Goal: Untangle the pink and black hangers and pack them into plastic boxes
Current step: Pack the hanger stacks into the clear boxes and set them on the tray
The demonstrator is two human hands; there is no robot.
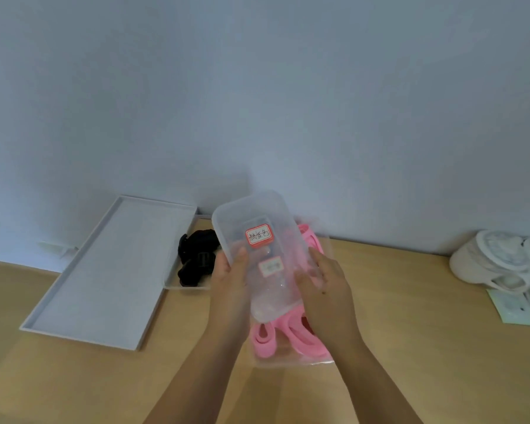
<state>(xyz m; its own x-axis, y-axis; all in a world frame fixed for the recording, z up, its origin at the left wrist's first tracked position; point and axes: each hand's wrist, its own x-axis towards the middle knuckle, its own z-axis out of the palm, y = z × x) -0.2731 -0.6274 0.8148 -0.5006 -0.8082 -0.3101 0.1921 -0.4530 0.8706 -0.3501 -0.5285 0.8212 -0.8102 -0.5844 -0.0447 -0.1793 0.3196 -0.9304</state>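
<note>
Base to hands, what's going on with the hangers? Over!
Left hand, right hand grip clear lid over front box. Pink hangers inside it; black hangers in rear box. Nothing in the way.

Gripping clear labelled lid (259, 264) with left hand (230, 280) and right hand (326, 289) just above box (288, 364) of pink hangers (288, 330); black hangers (196, 258) left of box, white tray (110, 270) further left.

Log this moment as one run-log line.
left grip, right grip: hold clear plastic lid with red-edged label, tilted, above clear plastic box holding pink hangers | black hangers: in second clear plastic box
</note>
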